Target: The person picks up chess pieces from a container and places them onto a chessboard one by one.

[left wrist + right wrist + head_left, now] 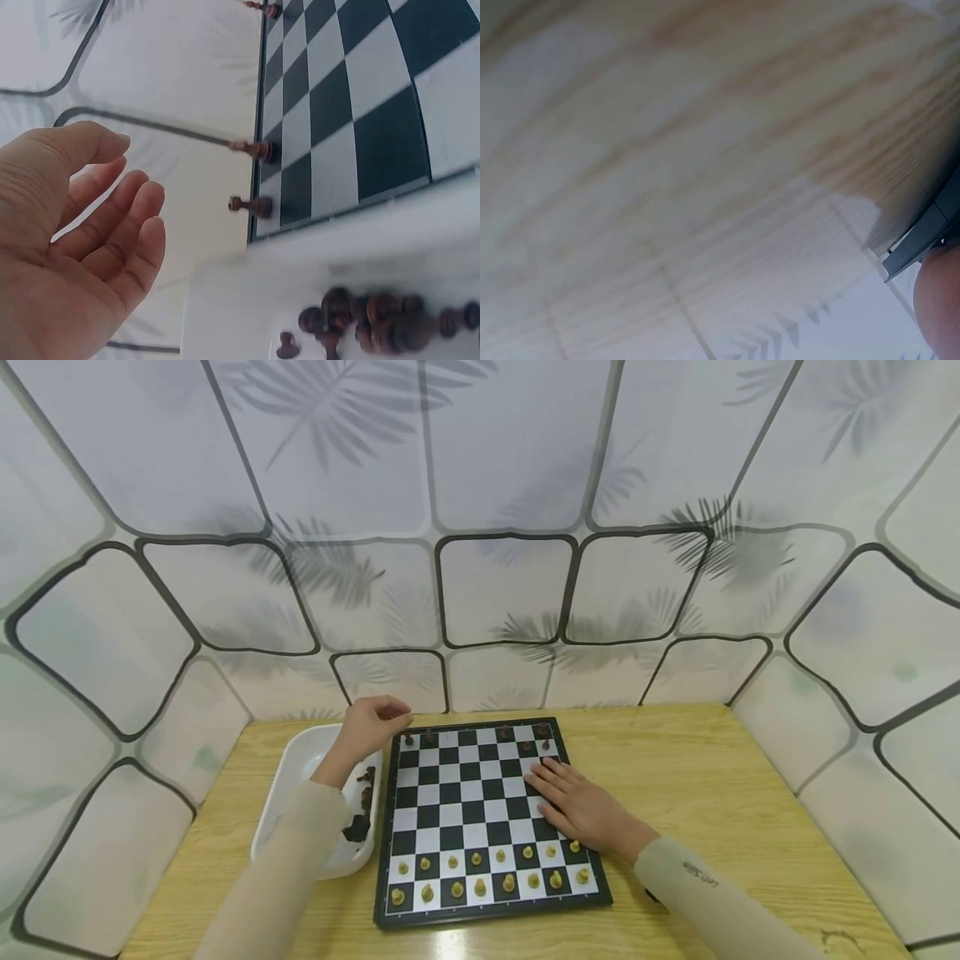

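A black-and-white chessboard (450,792) lies on the table, with two rows of yellow chess pieces (476,858) along its near side. My left hand (372,727) hovers by the far left corner of the board, fingers loosely bent with nothing between them. In the left wrist view, a dark red rook (251,206) and another dark red piece (255,151) stand on the board beyond the fingertips. My right hand (581,806) rests on the board's right side, fingers extended. A few more dark red pieces (527,746) stand at the far right corner.
Left of the board sits a white plastic tray (279,793), partly under my left forearm. Several dark red chess pieces (382,319) lie heaped inside it. The wooden table (675,760) meets patterned curtain-like walls (495,602) at its back and sides.
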Demonstrator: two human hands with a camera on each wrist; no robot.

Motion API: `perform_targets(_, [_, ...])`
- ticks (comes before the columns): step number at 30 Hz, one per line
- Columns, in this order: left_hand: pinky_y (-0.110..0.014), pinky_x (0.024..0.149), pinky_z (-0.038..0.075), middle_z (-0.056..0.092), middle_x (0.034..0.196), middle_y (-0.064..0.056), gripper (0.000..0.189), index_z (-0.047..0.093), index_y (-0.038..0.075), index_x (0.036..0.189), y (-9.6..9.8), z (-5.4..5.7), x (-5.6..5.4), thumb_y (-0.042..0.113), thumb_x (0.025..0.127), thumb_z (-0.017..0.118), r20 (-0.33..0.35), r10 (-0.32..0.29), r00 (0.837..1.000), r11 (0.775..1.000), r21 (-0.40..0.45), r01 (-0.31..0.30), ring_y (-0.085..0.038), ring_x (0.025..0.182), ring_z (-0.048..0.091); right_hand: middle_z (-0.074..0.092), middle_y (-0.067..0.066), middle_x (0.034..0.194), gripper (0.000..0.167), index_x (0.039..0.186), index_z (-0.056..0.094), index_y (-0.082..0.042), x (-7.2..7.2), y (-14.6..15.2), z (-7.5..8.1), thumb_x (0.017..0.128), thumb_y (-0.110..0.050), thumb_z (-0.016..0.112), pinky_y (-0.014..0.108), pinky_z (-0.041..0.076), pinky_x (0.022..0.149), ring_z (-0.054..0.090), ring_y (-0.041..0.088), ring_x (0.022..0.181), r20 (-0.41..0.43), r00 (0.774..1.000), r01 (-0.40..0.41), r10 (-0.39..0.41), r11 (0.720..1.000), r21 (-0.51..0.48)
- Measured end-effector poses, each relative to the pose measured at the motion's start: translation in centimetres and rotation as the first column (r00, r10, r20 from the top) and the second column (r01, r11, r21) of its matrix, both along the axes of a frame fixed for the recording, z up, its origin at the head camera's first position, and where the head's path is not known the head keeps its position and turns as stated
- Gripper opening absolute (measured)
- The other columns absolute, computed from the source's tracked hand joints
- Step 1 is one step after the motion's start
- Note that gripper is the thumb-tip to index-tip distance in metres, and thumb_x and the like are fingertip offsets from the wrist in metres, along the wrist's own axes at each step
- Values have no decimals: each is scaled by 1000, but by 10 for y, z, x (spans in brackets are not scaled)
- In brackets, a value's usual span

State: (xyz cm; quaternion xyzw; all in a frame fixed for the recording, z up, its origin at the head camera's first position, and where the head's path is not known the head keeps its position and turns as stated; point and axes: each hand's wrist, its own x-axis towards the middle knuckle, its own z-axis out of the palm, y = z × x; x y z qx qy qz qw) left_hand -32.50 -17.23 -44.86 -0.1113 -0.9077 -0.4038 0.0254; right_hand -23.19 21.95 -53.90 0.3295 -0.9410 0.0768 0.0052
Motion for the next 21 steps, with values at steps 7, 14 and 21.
perform_targets(7, [-43, 84, 58, 77, 113, -19, 25, 77, 2, 116, -24, -3, 6, 22, 101, 70, 0, 22, 1000, 1000, 18, -22, -34, 104, 72, 35, 8, 172, 60, 165, 36, -16, 0, 0, 0, 112, -45, 40, 50, 28, 129, 29, 32, 161, 4, 1000, -2, 2, 1000, 1])
perform_targets(14, [-32, 77, 55, 78, 110, -20, 25, 76, -1, 116, -43, -8, 11, 18, 101, 71, -2, 46, 999, 999, 28, -46, -34, 100, 73, 35, 8, 172, 61, 165, 36, -16, 0, 0, 2, 112, -46, 40, 51, 27, 129, 28, 32, 161, 14, 1000, 4, -4, 1000, -3])
perform_targets(21, [-30, 72, 53, 79, 101, -18, 26, 75, -1, 116, -60, -21, 12, 18, 100, 69, 38, 70, 997, 998, 4, -70, -17, 84, 71, 35, 8, 172, 60, 165, 36, -16, 0, 0, 1, 113, -45, 39, 51, 27, 130, 28, 32, 161, 8, 1000, 0, 0, 1000, 2])
